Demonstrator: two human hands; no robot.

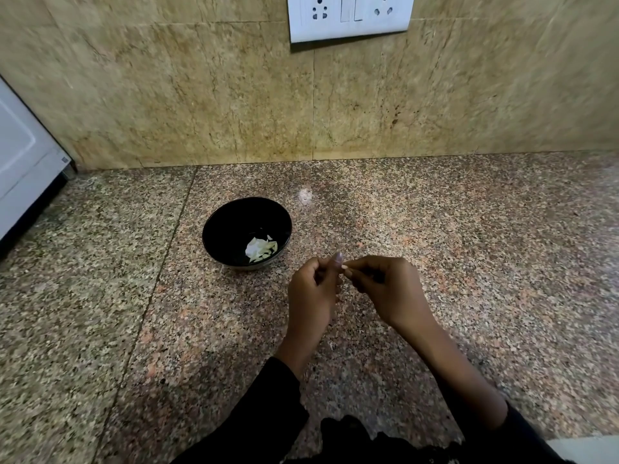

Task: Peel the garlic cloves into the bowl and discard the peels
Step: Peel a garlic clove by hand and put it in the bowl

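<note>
Head view, one bowl [214,229] (pale pieces inside), two hands, left hand [311,293], right hand [392,289].

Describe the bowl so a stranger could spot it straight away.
On the speckled granite counter, below the white socket plate on the wall, sits a bowl. It is the only dish there: round, glossy black, with pale pieces inside.

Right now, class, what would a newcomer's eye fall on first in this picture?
The two hands, left hand and right hand, meeting at the centre over the speckled granite counter, pinching something small and pale. Left of them, farther back, stands a black bowl holding pale pieces.
</note>
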